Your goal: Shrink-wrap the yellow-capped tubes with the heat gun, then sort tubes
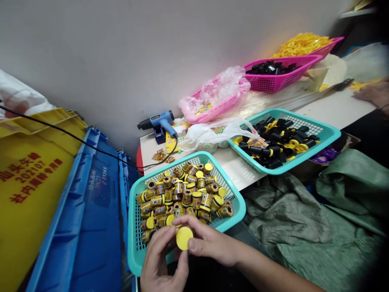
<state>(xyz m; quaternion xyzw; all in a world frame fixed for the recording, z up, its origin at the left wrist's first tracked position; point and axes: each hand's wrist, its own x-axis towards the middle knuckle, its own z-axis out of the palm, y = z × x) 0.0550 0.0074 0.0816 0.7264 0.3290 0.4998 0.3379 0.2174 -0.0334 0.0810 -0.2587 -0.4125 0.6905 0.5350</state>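
A round yellow cap (184, 238) faces me between my two hands; whatever lies behind it is hidden. My left hand (162, 261) grips it from the left, thumb at its lower edge. From the right, my right hand (211, 243) pinches it between thumb and fingers. Just beyond them, a teal basket (238, 205) holds many small, dark cylinders (187, 197) with printed wrappers and yellow caps, lying in all directions. Several show dark open ends.
A blue heat gun (162, 121) stands by the wall, its cable crossing left. Another teal basket (328, 136) holds black and yellow parts. Pink baskets (273, 83) stand behind. Blue crates (91, 202) crowd the left. Another person's hand (372, 95) rests at far right.
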